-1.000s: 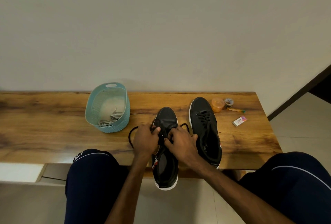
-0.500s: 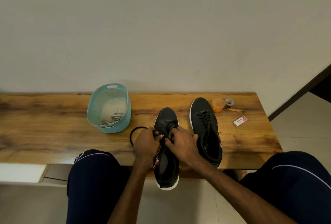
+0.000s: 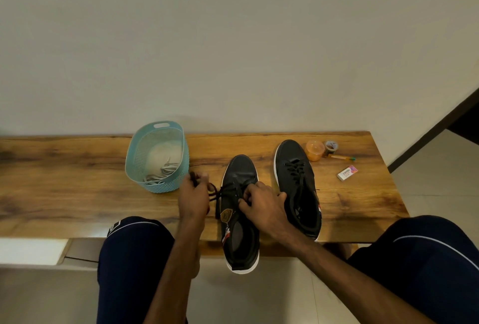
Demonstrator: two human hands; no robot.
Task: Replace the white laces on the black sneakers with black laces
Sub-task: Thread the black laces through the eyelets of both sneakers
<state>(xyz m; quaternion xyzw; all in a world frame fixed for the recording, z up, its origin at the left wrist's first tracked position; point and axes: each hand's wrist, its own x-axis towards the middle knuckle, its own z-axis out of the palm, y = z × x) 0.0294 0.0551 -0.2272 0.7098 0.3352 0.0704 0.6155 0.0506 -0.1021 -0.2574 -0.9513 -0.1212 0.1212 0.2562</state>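
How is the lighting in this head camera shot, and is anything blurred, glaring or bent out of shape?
Head view: dim, soft, even light, with a faint shadow on the wall behind the teal plastic basket. Head view: pale sheen on the wooden table's near edge. Head view: the left hand's fingertips look slightly smeared where they pinch the black lace; the white eraser's print is readable.

I see black sneakers (image 3: pixel 239 168), white soles (image 3: pixel 243 269), black laces (image 3: pixel 216 194); teal dotted basket (image 3: pixel 134 157) holds off-white laces (image 3: pixel 163 170); table (image 3: pixel 64 181) honey-brown wood grain; orange jar (image 3: pixel 314 150).
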